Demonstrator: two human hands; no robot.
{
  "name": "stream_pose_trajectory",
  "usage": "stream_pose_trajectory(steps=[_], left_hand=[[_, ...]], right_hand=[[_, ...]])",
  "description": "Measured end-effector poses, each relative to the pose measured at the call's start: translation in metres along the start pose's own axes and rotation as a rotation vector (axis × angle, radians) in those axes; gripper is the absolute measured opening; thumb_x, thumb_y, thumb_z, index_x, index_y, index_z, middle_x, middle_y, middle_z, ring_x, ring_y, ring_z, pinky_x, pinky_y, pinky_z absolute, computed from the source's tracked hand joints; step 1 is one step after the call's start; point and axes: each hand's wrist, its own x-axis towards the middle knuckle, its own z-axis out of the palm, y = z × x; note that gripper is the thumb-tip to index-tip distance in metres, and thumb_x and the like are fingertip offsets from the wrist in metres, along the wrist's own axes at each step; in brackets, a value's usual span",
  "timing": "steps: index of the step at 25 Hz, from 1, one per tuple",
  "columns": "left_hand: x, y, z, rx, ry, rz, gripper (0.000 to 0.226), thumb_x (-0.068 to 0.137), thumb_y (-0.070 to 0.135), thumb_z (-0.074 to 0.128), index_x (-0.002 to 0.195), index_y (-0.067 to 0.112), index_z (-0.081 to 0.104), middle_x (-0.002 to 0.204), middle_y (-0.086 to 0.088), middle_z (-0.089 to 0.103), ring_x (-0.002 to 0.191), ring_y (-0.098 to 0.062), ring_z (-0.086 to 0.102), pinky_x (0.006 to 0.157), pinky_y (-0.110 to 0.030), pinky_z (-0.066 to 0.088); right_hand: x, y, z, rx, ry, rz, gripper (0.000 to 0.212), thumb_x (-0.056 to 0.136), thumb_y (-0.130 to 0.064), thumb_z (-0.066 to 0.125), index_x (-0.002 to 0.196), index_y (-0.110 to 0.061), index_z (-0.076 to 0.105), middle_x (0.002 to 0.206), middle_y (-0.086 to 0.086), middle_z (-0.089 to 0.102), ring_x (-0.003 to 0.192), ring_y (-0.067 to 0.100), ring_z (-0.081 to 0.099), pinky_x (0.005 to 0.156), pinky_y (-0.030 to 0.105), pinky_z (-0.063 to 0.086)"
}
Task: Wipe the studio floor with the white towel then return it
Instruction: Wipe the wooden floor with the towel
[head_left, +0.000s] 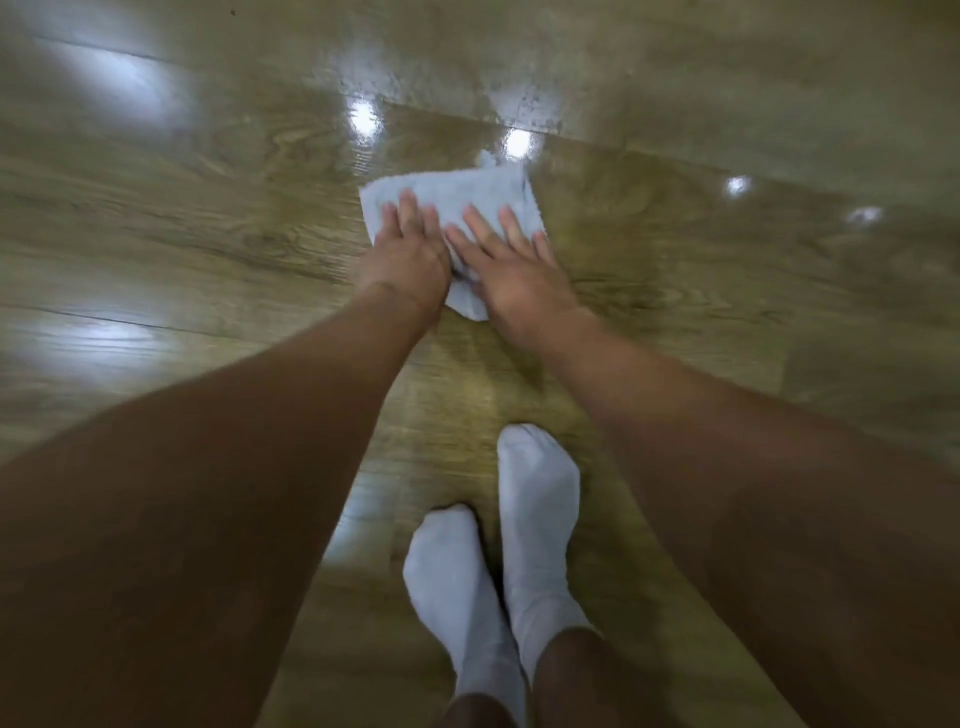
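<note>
Both hands laid flat, side by side, on white towel (457, 200). Left hand (408, 260) spread, fingers straight, pressed on towel's left part; nothing gripped. Right hand (511, 273) likewise flattened, fingers splayed, pressed on right part. Towel spread on wooden floor (182, 218) under palms and fingers, bulk seen beyond fingertips, one corner seen between wrists. White socks (535, 499) planted behind wrists, apart from towel. Edges blurred.
</note>
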Motion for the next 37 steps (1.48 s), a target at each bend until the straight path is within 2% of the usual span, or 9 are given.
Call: stream_pose_trajectory(steps=[6, 11, 15, 18, 22, 26, 29, 32, 37], left_hand=[[-0.058, 0.075, 0.04, -0.177, -0.138, 0.105, 0.063, 0.104, 0.016, 0.027, 0.149, -0.006, -0.011, 0.152, -0.035, -0.018, 0.143, -0.047, -0.014, 0.12, -0.047, 0.013], [-0.016, 0.046, 0.023, 0.066, 0.068, 0.09, 0.061, 0.104, 0.019, 0.024, 0.147, -0.011, -0.007, 0.155, -0.032, -0.004, 0.141, -0.054, -0.009, 0.117, -0.057, 0.001], [0.009, 0.025, 0.008, 0.097, 0.076, 0.036, 0.062, 0.103, 0.019, 0.024, 0.145, -0.015, -0.005, 0.155, -0.031, 0.0, 0.141, -0.054, -0.004, 0.117, -0.056, 0.003], [-0.005, 0.076, 0.025, 0.072, 0.062, 0.064, 0.061, 0.103, 0.019, 0.023, 0.146, -0.012, -0.007, 0.156, -0.029, -0.003, 0.14, -0.055, -0.006, 0.117, -0.058, 0.001], [-0.049, 0.193, 0.047, -0.135, 0.049, 0.201, 0.058, 0.104, 0.02, 0.023, 0.15, -0.005, -0.003, 0.156, -0.03, -0.009, 0.143, -0.048, -0.01, 0.117, -0.051, -0.002], [-0.082, 0.289, 0.073, 0.005, 0.05, 0.271, 0.061, 0.103, 0.023, 0.021, 0.149, -0.007, -0.008, 0.154, -0.033, -0.01, 0.142, -0.049, -0.015, 0.117, -0.054, -0.005], [-0.072, 0.3, 0.067, 0.09, 0.141, 0.276, 0.06, 0.104, 0.02, 0.022, 0.146, -0.011, -0.007, 0.155, -0.033, -0.002, 0.141, -0.052, -0.008, 0.116, -0.056, 0.0], [-0.044, 0.282, 0.052, 0.136, 0.231, 0.302, 0.059, 0.105, 0.019, 0.023, 0.149, -0.004, -0.009, 0.155, -0.032, -0.009, 0.143, -0.048, -0.009, 0.118, -0.049, 0.006], [0.029, 0.291, -0.016, -0.027, 0.197, 0.223, 0.064, 0.102, 0.018, 0.035, 0.153, 0.003, -0.001, 0.158, -0.024, -0.008, 0.146, -0.043, -0.006, 0.119, -0.052, 0.01]], right_hand=[[-0.104, 0.025, 0.045, -0.091, -0.131, 0.086, 0.062, 0.105, -0.032, 0.031, 0.153, -0.036, -0.007, 0.161, -0.013, -0.015, 0.149, 0.023, -0.015, 0.12, 0.047, 0.005], [-0.039, 0.017, 0.026, -0.011, 0.007, 0.086, 0.063, 0.102, -0.046, 0.03, 0.154, -0.036, -0.004, 0.161, -0.015, -0.013, 0.148, 0.024, -0.017, 0.119, 0.05, -0.004], [-0.004, 0.03, 0.018, -0.049, 0.114, 0.007, 0.063, 0.101, -0.047, 0.032, 0.155, -0.035, 0.001, 0.162, -0.014, -0.007, 0.149, 0.023, -0.013, 0.12, 0.048, -0.005], [-0.047, 0.061, 0.045, -0.061, 0.164, 0.003, 0.06, 0.102, -0.043, 0.032, 0.154, -0.036, 0.003, 0.163, -0.014, -0.003, 0.15, 0.021, -0.007, 0.12, 0.045, 0.0], [-0.172, 0.131, 0.101, -0.086, 0.116, 0.157, 0.062, 0.102, -0.043, 0.033, 0.153, -0.035, -0.001, 0.163, -0.012, -0.003, 0.15, 0.025, -0.006, 0.119, 0.046, 0.006], [-0.255, 0.176, 0.136, -0.033, 0.016, 0.266, 0.063, 0.102, -0.047, 0.032, 0.145, -0.04, -0.014, 0.16, -0.015, -0.011, 0.15, 0.024, -0.01, 0.12, 0.045, 0.006], [-0.245, 0.196, 0.125, 0.005, 0.093, 0.231, 0.064, 0.1, -0.049, 0.03, 0.152, -0.037, -0.004, 0.162, -0.014, -0.003, 0.15, 0.021, -0.006, 0.12, 0.042, 0.004], [-0.231, 0.211, 0.109, -0.08, 0.146, 0.237, 0.063, 0.1, -0.05, 0.027, 0.154, -0.033, -0.002, 0.163, -0.013, -0.004, 0.15, 0.021, -0.005, 0.12, 0.041, 0.007], [-0.171, 0.256, 0.055, 0.013, 0.263, 0.26, 0.065, 0.102, -0.039, 0.038, 0.155, -0.033, 0.002, 0.163, -0.012, -0.002, 0.15, 0.023, -0.002, 0.119, 0.042, 0.009]])
